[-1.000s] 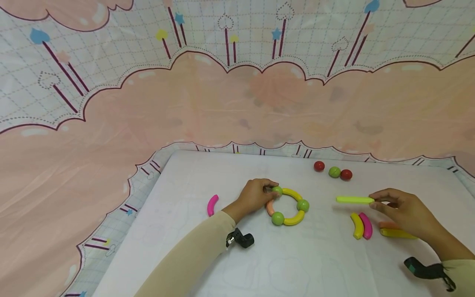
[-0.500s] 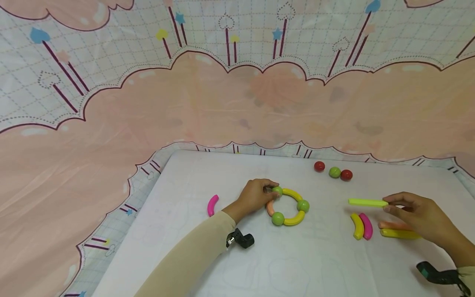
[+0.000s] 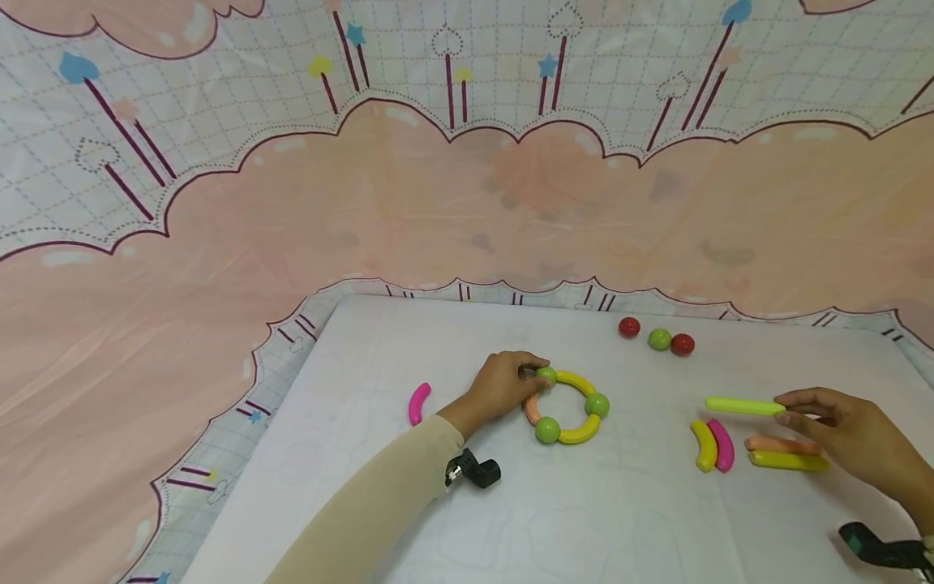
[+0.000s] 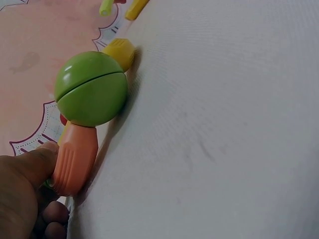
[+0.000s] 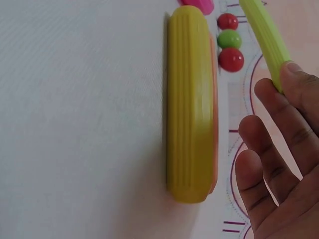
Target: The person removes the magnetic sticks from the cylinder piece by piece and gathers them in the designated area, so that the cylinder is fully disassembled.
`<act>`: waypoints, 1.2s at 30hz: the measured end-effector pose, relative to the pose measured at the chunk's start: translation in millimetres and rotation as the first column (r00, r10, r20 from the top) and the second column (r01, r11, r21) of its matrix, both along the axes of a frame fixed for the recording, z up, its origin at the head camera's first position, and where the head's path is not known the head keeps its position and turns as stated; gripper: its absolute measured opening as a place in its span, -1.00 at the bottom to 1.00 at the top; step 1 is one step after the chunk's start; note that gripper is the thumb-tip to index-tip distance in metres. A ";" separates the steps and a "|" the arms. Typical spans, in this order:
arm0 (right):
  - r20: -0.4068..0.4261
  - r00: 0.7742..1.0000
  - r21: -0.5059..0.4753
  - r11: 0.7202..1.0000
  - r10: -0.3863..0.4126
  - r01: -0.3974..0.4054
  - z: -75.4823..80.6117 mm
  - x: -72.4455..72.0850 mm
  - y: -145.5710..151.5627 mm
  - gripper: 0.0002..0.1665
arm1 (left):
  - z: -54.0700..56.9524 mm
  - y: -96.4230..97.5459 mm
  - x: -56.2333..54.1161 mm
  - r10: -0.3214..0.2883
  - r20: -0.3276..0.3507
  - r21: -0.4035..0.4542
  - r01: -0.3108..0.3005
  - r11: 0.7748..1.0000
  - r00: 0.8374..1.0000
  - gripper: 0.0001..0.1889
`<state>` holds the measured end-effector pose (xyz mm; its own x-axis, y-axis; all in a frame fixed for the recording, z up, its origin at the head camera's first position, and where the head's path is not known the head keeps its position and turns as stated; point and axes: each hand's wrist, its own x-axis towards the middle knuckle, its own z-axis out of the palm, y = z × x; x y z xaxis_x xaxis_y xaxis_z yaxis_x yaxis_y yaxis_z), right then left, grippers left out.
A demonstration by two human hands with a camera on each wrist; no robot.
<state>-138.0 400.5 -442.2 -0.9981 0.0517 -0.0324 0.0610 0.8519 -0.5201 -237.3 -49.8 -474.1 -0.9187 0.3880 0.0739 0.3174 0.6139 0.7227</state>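
A ring of curved yellow pieces (image 3: 580,431), an orange curved piece (image 3: 532,410) and green balls (image 3: 547,430) lies mid-table. At its upper left, my left hand (image 3: 499,385) pinches a green ball (image 3: 546,375) between thumb and fingers. The left wrist view shows the orange piece (image 4: 76,162) joined to another green ball (image 4: 92,89), with the thumb beside it. Over on the right, my right hand (image 3: 850,430) pinches a straight light green stick (image 3: 743,405) by one end, above the table. Its other fingers spread loosely in the right wrist view.
Below the stick lie a straight orange stick (image 3: 784,445) and a yellow stick (image 3: 788,461), side by side. Left of them are curved yellow (image 3: 704,446) and pink (image 3: 721,446) pieces. Red balls (image 3: 629,327) and a green ball (image 3: 660,339) sit at the back. Another pink curve (image 3: 418,404) lies left.
My right hand has moved right and slightly nearer with the light green stick, uncovering more of the orange and yellow sticks. The left hand and the ring stay put.
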 end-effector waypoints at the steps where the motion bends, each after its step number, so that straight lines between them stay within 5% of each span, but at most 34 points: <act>1: 0.007 1.000 0.001 1.000 -0.007 0.007 -0.5 0.3 1.8 -0.60 | 0.0 -0.1 0.0 0.000 -0.001 -0.002 0.000 1.000 1.000 -0.68; 15: 0.002 0.999 -0.036 0.998 -0.053 0.053 -10.8 5.0 14.9 -0.57 | -0.1 0.1 0.1 0.002 -0.006 0.003 -0.002 1.000 1.000 -0.67; 36: -0.027 1.000 -0.024 1.000 -0.011 0.011 -26.1 9.5 40.3 -0.57 | 2.6 0.2 1.6 0.009 0.014 0.000 -0.009 1.000 1.000 -0.67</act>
